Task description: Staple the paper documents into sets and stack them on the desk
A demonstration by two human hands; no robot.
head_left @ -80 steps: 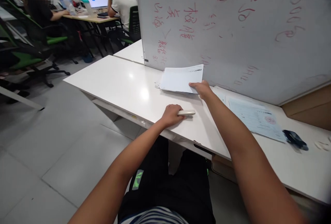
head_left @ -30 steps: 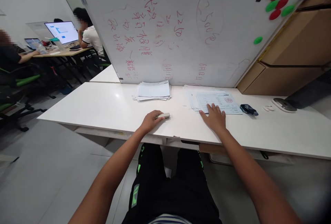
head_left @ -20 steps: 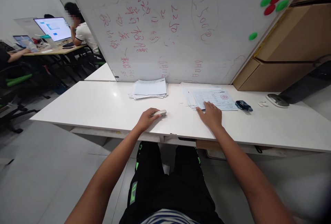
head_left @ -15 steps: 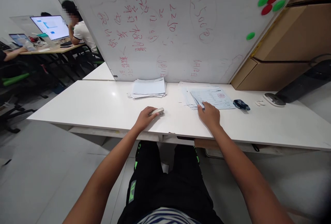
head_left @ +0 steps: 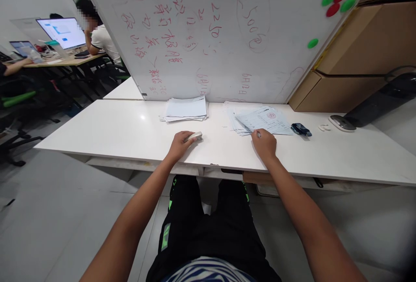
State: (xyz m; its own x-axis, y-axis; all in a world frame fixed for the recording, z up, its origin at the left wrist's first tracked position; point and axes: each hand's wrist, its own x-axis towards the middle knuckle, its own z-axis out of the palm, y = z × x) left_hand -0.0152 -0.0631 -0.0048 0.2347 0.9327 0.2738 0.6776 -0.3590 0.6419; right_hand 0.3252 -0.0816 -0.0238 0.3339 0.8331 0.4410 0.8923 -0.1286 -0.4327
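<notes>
A small light-coloured stapler rests on the white desk, with the fingers of my left hand closed around its near end. To the right, my right hand has its fingers curled at the front edge of a printed sheet that carries a red round stamp. The sheet's left edge is bent up over other loose papers beneath it. My fingertips are partly hidden there. Behind the stapler lies a neater stack of papers.
A whiteboard with red writing stands along the desk's back edge. Right of the papers lie a dark blue object, small white pieces, a computer mouse and a dark bottle. Cardboard boxes stand behind. A person sits far left.
My right fingers have curled in tighter at the sheet's front edge, and the sheet has turned slightly. My left hand still holds the stapler. The view has shifted a little.
</notes>
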